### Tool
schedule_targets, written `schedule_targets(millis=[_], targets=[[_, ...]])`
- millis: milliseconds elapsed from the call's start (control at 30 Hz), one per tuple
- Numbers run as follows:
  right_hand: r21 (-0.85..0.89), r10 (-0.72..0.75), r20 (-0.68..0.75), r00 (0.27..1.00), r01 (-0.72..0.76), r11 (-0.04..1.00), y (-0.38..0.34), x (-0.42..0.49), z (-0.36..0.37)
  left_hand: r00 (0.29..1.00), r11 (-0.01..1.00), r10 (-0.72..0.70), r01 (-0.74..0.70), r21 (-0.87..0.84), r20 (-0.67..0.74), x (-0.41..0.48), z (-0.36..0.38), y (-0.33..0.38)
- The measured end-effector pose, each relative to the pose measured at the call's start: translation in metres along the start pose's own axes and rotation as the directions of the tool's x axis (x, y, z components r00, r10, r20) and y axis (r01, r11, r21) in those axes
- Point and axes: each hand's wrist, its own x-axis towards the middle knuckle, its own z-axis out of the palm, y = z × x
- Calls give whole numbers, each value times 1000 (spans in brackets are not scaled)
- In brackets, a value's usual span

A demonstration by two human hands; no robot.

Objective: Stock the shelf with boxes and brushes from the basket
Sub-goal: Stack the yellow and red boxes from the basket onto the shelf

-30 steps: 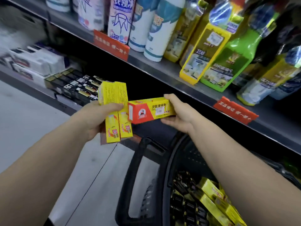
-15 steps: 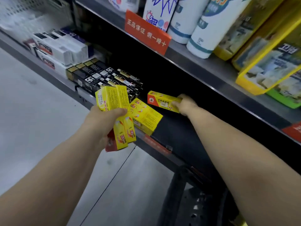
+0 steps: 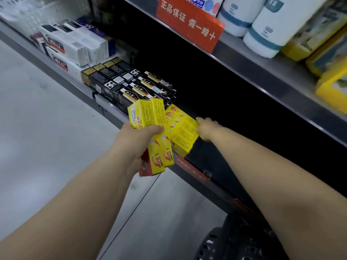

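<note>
My left hand (image 3: pixel 139 139) grips a bundle of yellow boxes (image 3: pixel 148 117), held upright in front of the lower shelf (image 3: pixel 216 166). On that shelf's dark deck lies a small stack of yellow boxes (image 3: pixel 182 132). My right hand (image 3: pixel 207 126) reaches in from the right and holds the right end of the stack's top box, which lies flat. The black basket (image 3: pixel 225 241) shows only as a rim at the bottom right. No brushes are in view.
Black boxes (image 3: pixel 131 85) lie in rows left of the yellow stack, with white boxes (image 3: pixel 75 44) further left. The upper shelf carries a red sign (image 3: pixel 189 23), white bottles (image 3: pixel 268 29) and yellow packs. Grey floor lies to the left.
My right hand carried its yellow box from in front of me into the lower shelf and set it down on the yellow stack. My view moved closer and lower; the left hand kept its boxes.
</note>
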Motion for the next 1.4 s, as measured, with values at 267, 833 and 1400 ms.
schedule_targets(millis=[267, 833, 1400], targets=[[990, -538, 100, 837, -30, 137, -51, -86, -68, 987, 995, -96, 97, -7, 126, -8, 6, 4], [910, 321, -193, 927, 46, 412, 37, -3, -47, 994, 994, -112, 112, -17, -8, 0, 13, -5], [-43, -38, -44, 998, 36, 998, 11, 14, 0, 993, 992, -111, 113, 53, -37, 11, 14, -9]])
